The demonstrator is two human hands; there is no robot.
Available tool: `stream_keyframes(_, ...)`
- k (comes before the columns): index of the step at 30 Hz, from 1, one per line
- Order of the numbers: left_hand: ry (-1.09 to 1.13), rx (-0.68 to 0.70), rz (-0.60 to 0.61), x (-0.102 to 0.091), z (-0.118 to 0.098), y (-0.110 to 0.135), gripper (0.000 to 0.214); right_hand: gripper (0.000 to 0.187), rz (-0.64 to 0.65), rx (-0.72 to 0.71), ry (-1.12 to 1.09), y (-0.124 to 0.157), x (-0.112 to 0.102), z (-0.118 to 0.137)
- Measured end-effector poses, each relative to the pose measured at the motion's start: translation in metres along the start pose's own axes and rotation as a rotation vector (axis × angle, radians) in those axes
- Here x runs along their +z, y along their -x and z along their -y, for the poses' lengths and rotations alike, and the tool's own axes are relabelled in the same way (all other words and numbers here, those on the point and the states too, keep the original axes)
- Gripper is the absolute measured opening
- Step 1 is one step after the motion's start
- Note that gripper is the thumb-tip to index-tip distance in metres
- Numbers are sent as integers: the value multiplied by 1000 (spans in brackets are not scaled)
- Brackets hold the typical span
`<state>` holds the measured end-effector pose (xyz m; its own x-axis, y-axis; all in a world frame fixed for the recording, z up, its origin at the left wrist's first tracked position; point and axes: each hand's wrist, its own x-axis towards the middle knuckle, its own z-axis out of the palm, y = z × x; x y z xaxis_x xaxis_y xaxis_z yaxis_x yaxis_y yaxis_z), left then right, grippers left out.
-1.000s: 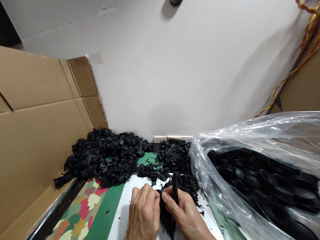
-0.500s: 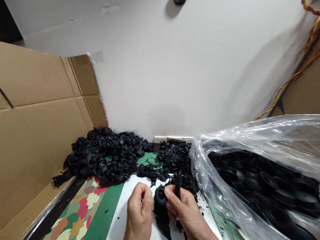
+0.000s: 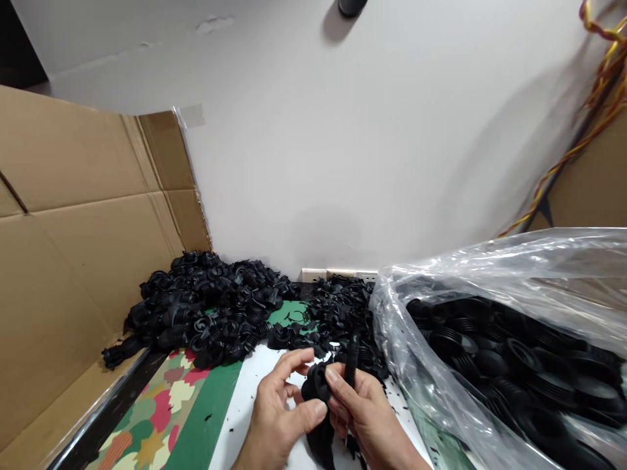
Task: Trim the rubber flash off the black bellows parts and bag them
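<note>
Black ribbed rubber boot [image 3: 316, 386] sits between both hands over the white tabletop [image 3: 245, 408]; the left hand [image 3: 279, 418] has it in its grip, the right hand [image 3: 365, 418] clenches it plus a slim black tool [image 3: 351, 359].

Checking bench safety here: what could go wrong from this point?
1. The right hand grips a black tool beside the left hand, which pinches the same rubber part; a slip could catch fingers.
2. Black scraps litter the white board under the hands and may mix into the pile behind.
</note>
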<state>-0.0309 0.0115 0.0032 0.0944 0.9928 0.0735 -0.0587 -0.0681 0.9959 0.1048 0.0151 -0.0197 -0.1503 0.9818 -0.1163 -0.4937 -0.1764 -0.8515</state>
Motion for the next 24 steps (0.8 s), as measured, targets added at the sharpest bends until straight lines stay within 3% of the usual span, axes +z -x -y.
stream_keyframes(3, -115, 72, -20, 3, 0, -2, 35, 43, -13, -10, 67, 0, 0, 2)
stream_keyframes(8, -336, 85, -255, 6, -3, 1, 27, 41, -192, -208, 409, 0, -7, 14)
stream_keyframes(11, -476, 143, -324, 7, -3, 3, 27, 41, -190, -237, 507, 0, -10, 17)
stream_keyframes(18, -539, 295, -242, 7, -1, 1, 24, 44, 4, -220, 511, 3, -1, 13)
stream_keyframes(24, -328, 161, -184, 7, 0, 1, 31, 41, 12, -124, 367, 2, -1, 8)
